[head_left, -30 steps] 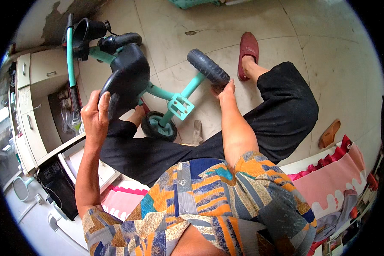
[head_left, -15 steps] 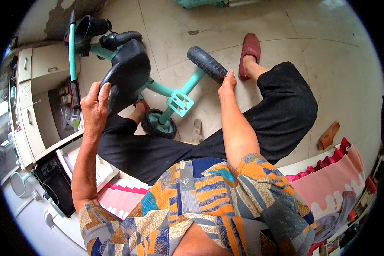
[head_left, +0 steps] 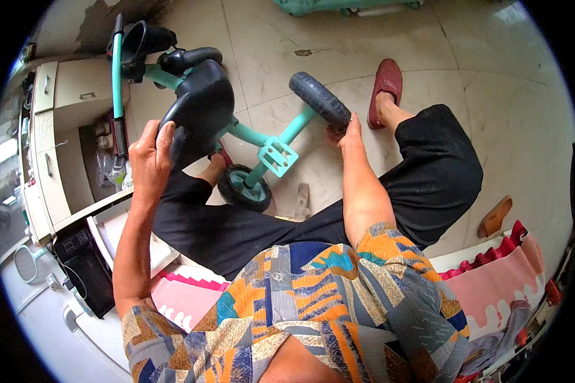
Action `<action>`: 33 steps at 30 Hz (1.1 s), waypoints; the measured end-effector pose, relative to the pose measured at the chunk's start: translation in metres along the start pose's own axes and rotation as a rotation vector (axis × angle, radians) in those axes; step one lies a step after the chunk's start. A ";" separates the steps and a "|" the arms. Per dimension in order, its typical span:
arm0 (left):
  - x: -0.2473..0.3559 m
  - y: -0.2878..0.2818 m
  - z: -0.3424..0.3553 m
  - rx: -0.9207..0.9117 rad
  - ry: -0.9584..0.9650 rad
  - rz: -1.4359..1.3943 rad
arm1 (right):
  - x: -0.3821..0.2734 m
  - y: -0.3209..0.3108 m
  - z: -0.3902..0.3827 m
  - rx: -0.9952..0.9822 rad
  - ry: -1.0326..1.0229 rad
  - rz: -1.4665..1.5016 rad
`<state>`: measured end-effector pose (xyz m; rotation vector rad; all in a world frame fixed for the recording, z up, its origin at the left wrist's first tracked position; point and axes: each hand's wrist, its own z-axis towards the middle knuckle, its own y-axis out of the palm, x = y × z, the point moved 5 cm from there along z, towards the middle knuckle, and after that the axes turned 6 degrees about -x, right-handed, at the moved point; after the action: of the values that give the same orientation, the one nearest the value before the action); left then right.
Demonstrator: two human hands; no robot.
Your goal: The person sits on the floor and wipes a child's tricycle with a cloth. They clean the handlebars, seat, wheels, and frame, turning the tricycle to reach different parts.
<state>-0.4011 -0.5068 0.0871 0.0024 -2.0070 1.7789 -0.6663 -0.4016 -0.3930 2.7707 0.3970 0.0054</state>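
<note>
A child's teal tricycle [head_left: 246, 133] leans on the floor between my legs. My left hand [head_left: 151, 159] is closed round the edge of its black seat [head_left: 204, 102], thumb on top. At the raised rear wheel [head_left: 318, 97], my right hand [head_left: 351, 134] is closed against the near end of the black tyre. Beneath its fingers shows a small reddish-brown thing [head_left: 335, 134], mostly hidden, whose kind I cannot make out. The other rear wheel [head_left: 244, 189] rests near my left leg. The teal handlebar [head_left: 117, 76] and front wheel lie at the far left.
Beige drawers [head_left: 48, 163] and an open compartment with plastic bags stand on the left. A brown slipper [head_left: 495, 217] lies on the tiled floor to the right. Pink fabric [head_left: 492, 274] covers the seat beneath me. Another teal object [head_left: 319, 5] shows at the top edge.
The whole view has shifted slightly, moving things right and down. My right hand has turned at the tyre, and the reddish-brown thing now shows below it. My left hand keeps its grip on the seat.
</note>
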 end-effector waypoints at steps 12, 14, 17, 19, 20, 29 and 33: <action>-0.031 0.000 0.012 0.067 -0.048 0.006 | -0.004 0.101 -0.131 0.286 -1.207 -1.370; -0.032 0.001 0.012 0.069 -0.077 0.028 | 0.000 0.110 -0.143 0.279 -1.391 -1.441; -0.028 0.001 0.012 0.082 -0.050 0.013 | -0.006 0.112 -0.129 0.170 -1.262 -1.503; -0.026 0.000 0.011 0.077 -0.060 0.002 | -0.017 0.111 -0.116 0.187 -1.210 -1.458; -0.026 0.000 0.011 0.076 -0.068 -0.003 | -0.024 0.108 -0.104 0.175 -1.095 -1.400; -0.020 -0.001 0.009 0.035 -0.094 0.029 | -0.030 0.048 -0.005 -0.017 -0.461 -0.450; -0.019 -0.002 0.008 0.021 -0.135 0.009 | -0.019 0.040 0.011 -0.074 -0.113 -0.193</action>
<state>-0.3862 -0.5204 0.0825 0.1236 -2.0836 1.8505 -0.6734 -0.4462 -0.3891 2.6340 0.6188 -0.1780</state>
